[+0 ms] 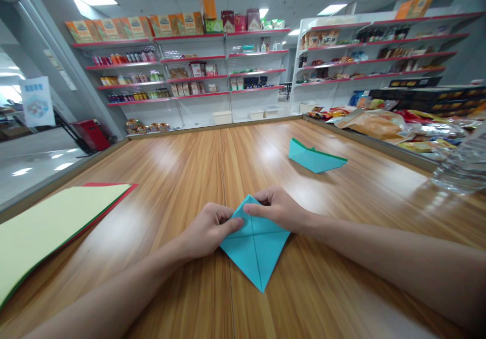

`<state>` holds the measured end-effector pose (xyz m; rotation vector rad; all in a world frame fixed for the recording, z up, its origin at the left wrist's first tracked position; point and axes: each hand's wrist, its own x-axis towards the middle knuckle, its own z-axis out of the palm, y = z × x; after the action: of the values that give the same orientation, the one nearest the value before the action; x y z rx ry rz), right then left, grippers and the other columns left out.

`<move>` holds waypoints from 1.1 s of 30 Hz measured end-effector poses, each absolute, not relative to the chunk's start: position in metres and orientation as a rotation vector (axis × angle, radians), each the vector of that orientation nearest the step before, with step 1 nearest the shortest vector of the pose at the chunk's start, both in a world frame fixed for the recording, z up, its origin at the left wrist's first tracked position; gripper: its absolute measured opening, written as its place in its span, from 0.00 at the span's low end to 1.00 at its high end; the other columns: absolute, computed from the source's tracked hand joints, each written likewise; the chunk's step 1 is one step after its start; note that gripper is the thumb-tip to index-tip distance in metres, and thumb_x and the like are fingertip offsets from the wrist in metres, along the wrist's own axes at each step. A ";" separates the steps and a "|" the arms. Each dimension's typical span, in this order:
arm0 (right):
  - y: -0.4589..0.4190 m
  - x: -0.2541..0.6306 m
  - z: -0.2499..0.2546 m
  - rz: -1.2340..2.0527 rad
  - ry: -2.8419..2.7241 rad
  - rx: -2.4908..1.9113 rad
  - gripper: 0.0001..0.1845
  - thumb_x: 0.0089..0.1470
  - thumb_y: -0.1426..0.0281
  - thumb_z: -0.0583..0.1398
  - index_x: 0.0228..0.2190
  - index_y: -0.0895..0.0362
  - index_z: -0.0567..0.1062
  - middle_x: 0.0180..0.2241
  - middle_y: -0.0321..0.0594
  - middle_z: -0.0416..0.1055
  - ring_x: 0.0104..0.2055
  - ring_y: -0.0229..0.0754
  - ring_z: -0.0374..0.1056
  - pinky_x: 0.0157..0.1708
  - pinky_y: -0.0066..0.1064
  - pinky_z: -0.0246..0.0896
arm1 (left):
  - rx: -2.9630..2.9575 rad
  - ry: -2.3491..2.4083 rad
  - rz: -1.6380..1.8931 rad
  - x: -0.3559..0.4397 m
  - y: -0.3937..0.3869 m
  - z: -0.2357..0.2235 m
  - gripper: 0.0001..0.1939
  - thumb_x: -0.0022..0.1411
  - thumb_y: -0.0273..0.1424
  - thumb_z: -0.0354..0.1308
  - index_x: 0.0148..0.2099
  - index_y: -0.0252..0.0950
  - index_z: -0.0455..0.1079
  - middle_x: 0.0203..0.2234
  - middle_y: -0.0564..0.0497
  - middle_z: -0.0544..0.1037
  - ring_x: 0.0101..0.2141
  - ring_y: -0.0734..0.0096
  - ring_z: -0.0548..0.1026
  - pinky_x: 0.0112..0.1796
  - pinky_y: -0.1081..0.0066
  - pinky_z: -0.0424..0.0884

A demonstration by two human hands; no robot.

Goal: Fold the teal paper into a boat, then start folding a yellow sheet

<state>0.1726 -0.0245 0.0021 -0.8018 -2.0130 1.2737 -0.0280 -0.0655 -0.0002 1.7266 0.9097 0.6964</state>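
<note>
A blue sheet of folding paper [261, 258], creased in a cross and shaped like a diamond, is between my two hands above the wooden table. My left hand [210, 230] pinches its upper left edge, thumb on top and fingers curled beneath. On the upper right edge, my right hand [283, 210] grips the same paper, its thumb lying across the face near the top corner. The paper's lower point faces me. Farther off to the right rests a folded paper boat [317, 157], blue with a green rim.
On the left of the wooden table [170, 177] lies a stack of coloured paper [56, 222], pale yellow uppermost. A clear plastic container [465, 164] is at the right edge. Snack packets [383, 123] fill the area beyond it. Stocked shelves [197, 60] stand behind.
</note>
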 end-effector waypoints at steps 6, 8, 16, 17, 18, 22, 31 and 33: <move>-0.026 0.172 0.002 1.154 -2.025 -0.854 0.27 0.52 0.56 0.59 0.13 0.57 0.58 0.16 0.29 0.46 0.19 0.30 0.43 0.17 0.27 0.34 | 1.694 0.889 0.688 -0.029 -0.064 -0.004 0.21 0.60 0.43 0.54 0.22 0.33 0.61 0.17 0.56 0.57 0.19 0.80 0.54 0.19 0.77 0.50; -0.029 0.172 0.003 1.113 -2.024 -0.876 0.28 0.52 0.56 0.60 0.12 0.57 0.57 0.15 0.29 0.46 0.18 0.30 0.42 0.17 0.27 0.33 | 1.694 0.888 0.686 -0.029 -0.064 -0.004 0.21 0.60 0.43 0.54 0.22 0.33 0.61 0.17 0.56 0.57 0.19 0.80 0.54 0.19 0.77 0.50; -0.011 0.177 0.003 1.777 -1.322 -0.813 0.30 0.51 0.46 0.53 0.22 0.60 0.75 0.21 0.42 0.71 0.24 0.41 0.67 0.27 0.32 0.60 | 1.676 0.974 0.897 -0.026 -0.064 -0.003 0.21 0.58 0.45 0.56 0.26 0.31 0.69 0.17 0.54 0.65 0.19 0.76 0.61 0.21 0.76 0.57; -0.008 0.179 0.002 1.842 -1.178 -0.793 0.30 0.52 0.46 0.52 0.24 0.61 0.76 0.24 0.45 0.73 0.27 0.43 0.69 0.31 0.34 0.62 | 1.649 0.993 0.962 -0.027 -0.063 -0.003 0.21 0.57 0.45 0.57 0.26 0.30 0.69 0.18 0.53 0.67 0.20 0.75 0.63 0.21 0.76 0.58; -0.005 0.180 0.000 1.865 -1.078 -0.779 0.30 0.52 0.47 0.52 0.25 0.61 0.76 0.25 0.46 0.74 0.28 0.44 0.70 0.33 0.35 0.63 | 1.619 1.017 1.030 -0.027 -0.062 -0.004 0.21 0.56 0.45 0.57 0.27 0.30 0.70 0.18 0.52 0.68 0.20 0.74 0.65 0.22 0.75 0.60; -0.010 0.177 -0.006 1.865 -1.101 -0.633 0.28 0.48 0.47 0.56 0.31 0.60 0.76 0.29 0.46 0.76 0.34 0.49 0.72 0.35 0.38 0.65 | 1.534 1.144 1.296 -0.028 -0.060 -0.006 0.20 0.57 0.44 0.58 0.27 0.30 0.70 0.20 0.51 0.72 0.23 0.70 0.69 0.25 0.73 0.65; -0.033 0.161 -0.005 1.758 -1.373 -0.655 0.21 0.39 0.65 0.71 0.38 0.58 0.77 0.38 0.43 0.76 0.39 0.45 0.72 0.46 0.43 0.65 | 1.816 1.234 1.435 -0.014 -0.079 -0.002 0.18 0.62 0.39 0.55 0.24 0.33 0.69 0.16 0.53 0.69 0.18 0.75 0.65 0.18 0.76 0.59; -0.034 0.160 -0.004 1.720 -1.350 -0.690 0.21 0.38 0.66 0.71 0.37 0.58 0.77 0.37 0.43 0.77 0.39 0.46 0.73 0.45 0.42 0.67 | 1.851 1.240 1.462 -0.012 -0.082 -0.002 0.18 0.62 0.38 0.55 0.23 0.33 0.68 0.14 0.54 0.67 0.17 0.76 0.63 0.16 0.77 0.56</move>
<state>0.1599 -0.0341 -0.0040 -0.6897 -1.3504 1.7204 -0.0120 -0.0819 -0.0017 1.8507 1.2399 1.4618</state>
